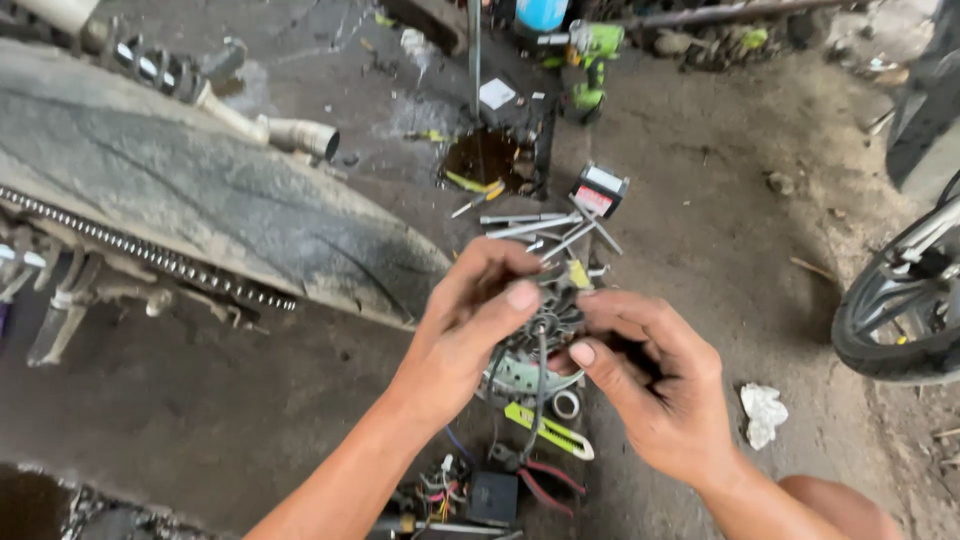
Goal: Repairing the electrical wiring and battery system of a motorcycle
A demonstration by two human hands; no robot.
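Observation:
Both hands hold a round metal engine part with copper-coloured windings and a black cable hanging down from its middle. My left hand grips its left side, thumb pressed on the top face. My right hand holds the right side, thumb tip near the centre hub. The part is raised above the dirt floor, close to a motorcycle's rear tyre on the left.
Several spanners and sockets lie beyond the hands, next to a small black box. A yellow-green utility knife, red-handled pliers and a wire bundle lie below. Another wheel stands at right; a white rag lies nearby.

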